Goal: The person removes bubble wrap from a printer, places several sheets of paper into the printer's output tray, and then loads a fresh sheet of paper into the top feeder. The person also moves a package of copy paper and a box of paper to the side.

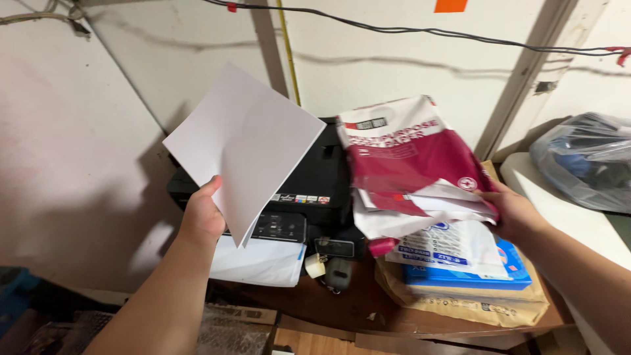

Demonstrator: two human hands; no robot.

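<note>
My left hand [202, 215] holds up a stack of blank white paper sheets [246, 141], tilted, in front of a black printer [315, 181]. My right hand [516, 213] grips a torn red-and-white paper ream wrapper [411, 154] with white sheets showing at its open end. The wrapper rests on a pile of other paper packs: a white-and-blue one [453, 250], a blue one [460, 277] and a brown paper parcel [460, 302]. White paper [259, 263] lies in the printer's front tray.
The printer and packs stand on a dark brown wooden shelf [355, 306]. A roll of tape [315, 265] and a small dark device [337, 271] lie near the printer's front. A clear plastic bag [585, 161] sits on a white surface [565, 217] at right. Cables run along the wall.
</note>
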